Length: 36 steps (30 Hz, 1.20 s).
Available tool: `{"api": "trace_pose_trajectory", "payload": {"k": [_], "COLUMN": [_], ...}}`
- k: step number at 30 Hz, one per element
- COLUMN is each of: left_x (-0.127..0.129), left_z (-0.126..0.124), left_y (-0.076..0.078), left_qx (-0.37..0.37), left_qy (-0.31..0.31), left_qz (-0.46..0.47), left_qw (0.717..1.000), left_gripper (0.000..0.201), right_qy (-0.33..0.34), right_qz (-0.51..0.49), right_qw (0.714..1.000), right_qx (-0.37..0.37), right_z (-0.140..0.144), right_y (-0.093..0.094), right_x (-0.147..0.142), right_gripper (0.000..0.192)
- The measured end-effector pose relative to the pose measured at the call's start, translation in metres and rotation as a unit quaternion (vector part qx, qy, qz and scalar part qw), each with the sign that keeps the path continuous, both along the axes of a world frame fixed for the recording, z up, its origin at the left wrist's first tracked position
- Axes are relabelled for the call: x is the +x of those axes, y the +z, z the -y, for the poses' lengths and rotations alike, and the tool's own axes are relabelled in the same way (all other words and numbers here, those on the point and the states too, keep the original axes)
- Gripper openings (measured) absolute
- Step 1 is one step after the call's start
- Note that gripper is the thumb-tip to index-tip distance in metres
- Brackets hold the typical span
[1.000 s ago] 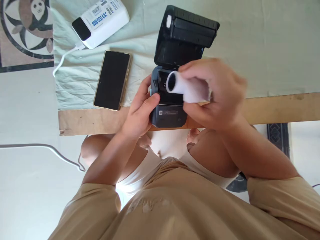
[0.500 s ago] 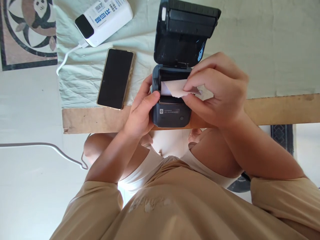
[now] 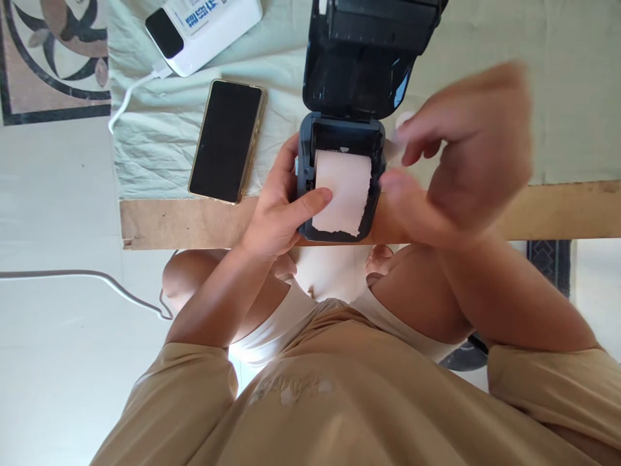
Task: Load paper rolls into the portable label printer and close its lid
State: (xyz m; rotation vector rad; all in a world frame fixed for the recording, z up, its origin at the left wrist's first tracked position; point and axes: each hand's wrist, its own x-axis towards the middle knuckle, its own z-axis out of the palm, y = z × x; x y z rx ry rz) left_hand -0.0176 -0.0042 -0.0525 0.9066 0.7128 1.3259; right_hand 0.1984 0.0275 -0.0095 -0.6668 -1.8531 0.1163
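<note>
A small dark portable printer [image 3: 305, 133] stands at the near edge of the table with its lid [image 3: 361, 65] swung up and back. A white paper roll sits in its bay, and a strip of paper [image 3: 342, 194] with a torn end lies over the front. My left hand [image 3: 279, 207] grips the printer's left side, its thumb pressing the strip's left edge. My right hand [image 3: 460, 152] hovers blurred just right of the printer, fingers apart, touching nothing that I can make out.
A black phone [image 3: 226, 139] lies face up left of the printer on a pale green cloth [image 3: 557, 90]. A white power bank [image 3: 201, 29] with a white cable [image 3: 129, 100] sits at the far left. The table's bare wooden edge [image 3: 557, 210] runs across below the cloth.
The paper roll went from my right hand into the printer bay. Its strip now lies pulled out over the front. My right hand let go and lifted away to the right.
</note>
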Motion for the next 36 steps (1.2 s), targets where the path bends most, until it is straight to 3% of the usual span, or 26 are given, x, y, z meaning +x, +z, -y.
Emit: {"api": "trace_pose_trajectory", "payload": {"k": [3,5,11,16,21,27,36], "left_x": [0.0,0.0,0.005,0.004,0.002,0.002,0.004], "left_z": [-0.004,-0.003,0.002,0.004,0.01,0.016,0.016], "left_y": [-0.004,-0.003,0.009,0.013,0.014,0.018,0.021], "left_qx": [-0.001,-0.007,-0.035,-0.051,-0.036,-0.078,-0.052], "left_qy": [0.0,0.007,0.022,0.016,0.015,0.049,0.034], "left_qz": [-0.035,-0.05,-0.029,0.024,0.019,-0.026,-0.039], "left_qw": [0.999,0.999,0.999,0.998,0.999,0.995,0.997], "left_gripper": [0.069,0.072,0.054,0.048,0.043,0.045,0.046], "right_qy": [-0.01,0.006,0.079,0.08,0.125,0.129,0.221], "right_qz": [-0.021,-0.024,-0.057,0.05,0.035,0.018,-0.031], "right_qw": [0.995,0.992,0.991,0.99,0.978,0.952,0.911], "right_qx": [-0.094,-0.122,-0.093,-0.109,-0.161,-0.276,-0.348], "right_z": [-0.009,-0.011,-0.011,-0.011,-0.007,0.005,-0.006], "right_y": [0.004,0.005,-0.002,-0.008,-0.015,-0.024,-0.046], "right_x": [0.014,0.017,0.003,0.007,0.008,-0.003,-0.004], "right_gripper": [0.04,0.04,0.011,0.014,0.027,0.076,0.086]}}
